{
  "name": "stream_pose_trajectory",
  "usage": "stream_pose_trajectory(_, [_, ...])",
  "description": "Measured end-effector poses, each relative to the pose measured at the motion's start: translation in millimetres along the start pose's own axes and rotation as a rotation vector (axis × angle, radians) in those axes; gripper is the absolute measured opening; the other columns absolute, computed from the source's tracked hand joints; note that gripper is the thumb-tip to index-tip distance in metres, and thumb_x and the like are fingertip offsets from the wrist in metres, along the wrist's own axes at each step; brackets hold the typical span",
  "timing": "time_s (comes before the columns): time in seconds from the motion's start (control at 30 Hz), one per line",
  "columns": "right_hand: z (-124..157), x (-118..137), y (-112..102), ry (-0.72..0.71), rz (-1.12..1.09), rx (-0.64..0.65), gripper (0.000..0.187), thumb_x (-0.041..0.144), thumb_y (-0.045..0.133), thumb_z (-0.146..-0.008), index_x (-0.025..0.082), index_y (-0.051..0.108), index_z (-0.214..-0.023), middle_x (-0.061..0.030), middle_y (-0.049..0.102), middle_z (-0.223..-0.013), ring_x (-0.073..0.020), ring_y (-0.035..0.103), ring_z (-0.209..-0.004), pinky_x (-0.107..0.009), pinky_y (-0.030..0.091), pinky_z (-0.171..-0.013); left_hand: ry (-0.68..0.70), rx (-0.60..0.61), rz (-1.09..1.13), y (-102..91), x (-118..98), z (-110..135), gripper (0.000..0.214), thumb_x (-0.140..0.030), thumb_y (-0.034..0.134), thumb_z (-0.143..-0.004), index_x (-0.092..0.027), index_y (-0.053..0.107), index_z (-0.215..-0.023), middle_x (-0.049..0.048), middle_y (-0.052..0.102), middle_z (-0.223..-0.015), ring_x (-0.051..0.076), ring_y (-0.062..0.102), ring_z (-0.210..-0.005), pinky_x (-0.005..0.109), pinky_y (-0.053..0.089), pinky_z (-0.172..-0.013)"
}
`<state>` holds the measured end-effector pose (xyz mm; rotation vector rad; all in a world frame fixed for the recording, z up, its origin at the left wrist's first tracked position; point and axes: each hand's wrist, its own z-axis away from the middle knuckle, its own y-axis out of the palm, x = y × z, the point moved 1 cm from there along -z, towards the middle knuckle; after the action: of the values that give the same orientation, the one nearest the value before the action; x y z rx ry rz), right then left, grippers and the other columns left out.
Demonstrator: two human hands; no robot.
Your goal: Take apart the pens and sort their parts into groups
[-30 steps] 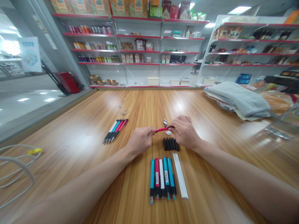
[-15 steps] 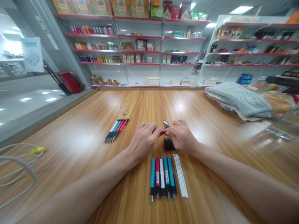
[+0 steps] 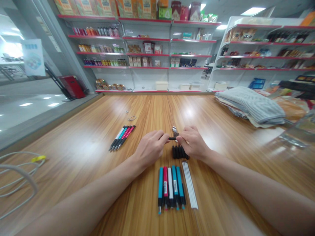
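Note:
A pen (image 3: 172,138) lies level between my two hands, its black section showing in the gap. My left hand (image 3: 152,144) is closed on one end and hides most of it. The fingertips of my right hand (image 3: 193,141) pinch the other end. Just below them several black rubber grips (image 3: 179,152) lie side by side, partly covered by the right hand. Small silver pen tips (image 3: 174,129) sit behind the fingers. Nearer to me is a row of blue, red and white pen barrels (image 3: 170,186), with thin white refills (image 3: 190,184) to their right.
Several pens with black grips (image 3: 122,137) lie together on the left of the wooden table (image 3: 98,196). Behind them are a wire ring (image 3: 132,118) and a tiny metal piece (image 3: 127,111). Folded cloths (image 3: 251,106) are at right; a coiled cable (image 3: 19,177) is at left.
My right hand has shifted slightly right, widening the gap between my hands. More of the pen's black section shows there, and the red bit beside my left fingers is out of sight.

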<state>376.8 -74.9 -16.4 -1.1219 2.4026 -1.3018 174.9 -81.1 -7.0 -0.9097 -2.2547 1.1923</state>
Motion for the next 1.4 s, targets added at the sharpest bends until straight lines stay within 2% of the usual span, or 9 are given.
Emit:
stream_pose_trajectory(0.13, [-0.7,1.0,1.2,-0.026,0.002,-0.009,0.035,0.028,0.043,-0.093,0.017,0.047,-0.061,-0.002,0.054,-0.059,-0.015,0.044,-0.067,-0.035,0.029,-0.073,-0.023,0.049,0.013,4.6,-1.7,2.6,0.021,-0.019,0.036,-0.094,-0.017,0.052,-0.082,0.004,0.058,-0.079,0.015,0.054,-0.071,0.028,0.036,-0.059])
stream_pose_trajectory(0.33, [0.6,1.6,0.8,-0.047,0.003,-0.011,0.036,0.029,0.043,-0.092,0.017,0.043,-0.059,-0.002,0.051,-0.058,-0.0152,0.043,-0.066,-0.034,0.028,-0.071,-0.039,0.051,0.038,4.7,-2.8,3.7,0.024,-0.036,0.037,-0.095,-0.018,0.053,-0.092,0.0037,0.059,-0.084,0.014,0.055,-0.065,0.027,0.029,-0.051])
stream_pose_trajectory(0.47, [0.5,2.0,2.9,-0.049,-0.014,-0.007,0.035,0.027,0.043,-0.093,0.017,0.043,-0.059,-0.0015,0.051,-0.057,-0.0152,0.042,-0.065,-0.034,0.028,-0.071,-0.033,0.056,0.012,5.2,-3.0,2.7,0.027,-0.032,0.033,-0.096,-0.018,0.052,-0.083,0.0034,0.058,-0.08,0.013,0.054,-0.062,0.027,0.028,-0.05])
stream_pose_trajectory(0.53, [-0.1,2.0,3.4,-0.048,-0.019,-0.019,0.035,0.026,0.043,-0.092,0.017,0.042,-0.058,-0.0011,0.049,-0.055,-0.015,0.042,-0.064,-0.034,0.028,-0.071,-0.04,0.074,0.022,6.9,-3.2,2.7,0.027,-0.029,0.032,-0.096,-0.017,0.051,-0.081,0.0032,0.058,-0.078,0.014,0.055,-0.063,0.027,0.029,-0.051])
stream_pose_trajectory(0.7, [-1.4,4.8,1.6,-0.061,-0.012,-0.067,0.036,0.024,0.044,-0.091,0.017,0.038,-0.056,-0.0007,0.044,-0.054,-0.0145,0.04,-0.063,-0.034,0.028,-0.07,-0.062,0.051,0.131,8.0,-5.6,2.8,0.023,-0.033,0.035,-0.096,-0.017,0.051,-0.095,0.0045,0.061,-0.086,0.015,0.058,-0.069,0.025,0.035,-0.054])
stream_pose_trajectory(0.97, [-2.0,16.5,-2.1,-0.088,-0.017,-0.091,0.034,0.022,0.044,-0.091,0.017,0.038,-0.058,-0.0011,0.044,-0.056,-0.0148,0.039,-0.065,-0.034,0.029,-0.069,-0.015,0.074,0.136,11.0,-7.4,4.7,0.018,-0.019,0.036,-0.092,-0.017,0.051,-0.083,0.0027,0.061,-0.076,0.014,0.056,-0.062,0.025,0.037,-0.054])
stream_pose_trajectory(1.17, [-0.8,7.6,-0.5,-0.087,0.016,-0.098,0.032,0.023,0.045,-0.091,0.017,0.04,-0.06,-0.0008,0.046,-0.058,-0.0143,0.039,-0.066,-0.034,0.029,-0.071,-0.092,0.015,0.19,8.4,-9.7,2.4,0.022,-0.034,0.038,-0.095,-0.017,0.052,-0.098,0.0056,0.061,-0.09,0.015,0.059,-0.073,0.025,0.043,-0.059])
stream_pose_trajectory(1.33, [-0.3,8.9,0.8,-0.11,0.025,-0.084,0.029,0.023,0.047,-0.09,0.016,0.046,-0.062,-0.0012,0.049,-0.059,-0.0145,0.04,-0.068,-0.034,0.029,-0.073,-0.024,0.01,0.22,10.5,-6.6,2.0,0.018,-0.014,0.037,-0.092,-0.015,0.055,-0.089,0.005,0.061,-0.082,0.015,0.058,-0.076,0.026,0.045,-0.068])
stream_pose_trajectory(1.4, [-0.1,8.8,0.5,-0.111,0.03,-0.083,0.027,0.023,0.047,-0.09,0.016,0.049,-0.064,-0.0015,0.05,-0.061,-0.0147,0.041,-0.069,-0.035,0.029,-0.074,-0.026,0.006,0.246,10.6,-6.4,1.7,0.017,-0.015,0.037,-0.092,-0.015,0.054,-0.092,0.005,0.062,-0.083,0.015,0.058,-0.076,0.026,0.046,-0.068])
